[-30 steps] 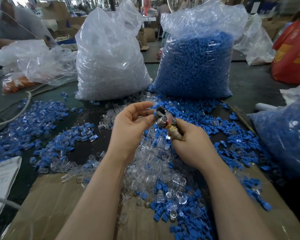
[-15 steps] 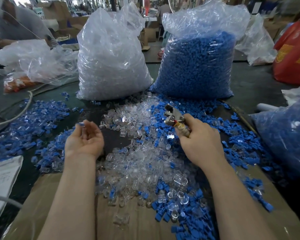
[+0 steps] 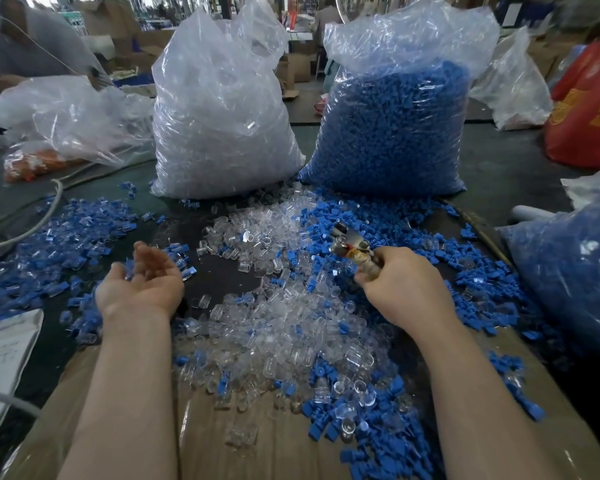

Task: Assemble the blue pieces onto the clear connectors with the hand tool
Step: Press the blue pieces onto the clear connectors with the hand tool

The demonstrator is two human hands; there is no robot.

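My right hand [image 3: 400, 282] grips the hand tool [image 3: 350, 242], whose metal head points up and to the left over the loose parts. My left hand [image 3: 142, 282] lies palm up with relaxed fingers over the pile of assembled blue-and-clear pieces [image 3: 49, 258] at the left; nothing shows in its palm. Loose clear connectors [image 3: 274, 327] are heaped between my hands. Loose blue pieces [image 3: 378, 223] spread behind and to the right of the tool.
A tall bag of clear connectors [image 3: 219, 112] and a bag of blue pieces [image 3: 395, 126] stand at the back. Another blue-filled bag [image 3: 568, 271] sits at the right. Cardboard [image 3: 205, 445] covers the near edge; a paper sheet [image 3: 0, 355] and cable [image 3: 32, 223] lie left.
My left hand left the tool, swung out to the left over the assembled pile and opened palm up. My right hand kept the tool and drifted slightly right.
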